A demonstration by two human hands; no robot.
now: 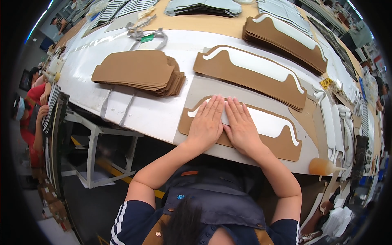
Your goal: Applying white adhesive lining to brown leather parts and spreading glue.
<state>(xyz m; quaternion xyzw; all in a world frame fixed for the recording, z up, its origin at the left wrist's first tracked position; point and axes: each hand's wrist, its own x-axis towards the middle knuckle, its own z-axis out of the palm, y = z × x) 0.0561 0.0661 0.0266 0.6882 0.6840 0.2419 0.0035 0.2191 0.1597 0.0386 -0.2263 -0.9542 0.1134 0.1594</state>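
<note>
A long brown panel (281, 149) lies at the table's near edge, with a white shaped strip (267, 122) along its upper part. Both of my hands rest flat on this strip, side by side, with the thumbs close together. My left hand (206, 122) lies over the left half, its fingers stretched out toward the far edge. Just right of it, my right hand (243, 126) is spread flat with straight fingers. The middle of the strip and panel is hidden under the hands. Beyond them lies a stack of like brown panels (241, 79), the top one bearing a white strip (255, 65).
Plain brown panels (130, 69) are piled at left, and another stack with a white strip (281, 45) sits far right. A bottle of amber liquid (322, 166) lies at the near right edge beside white strips (326, 122). A person in red (34, 106) works at the left.
</note>
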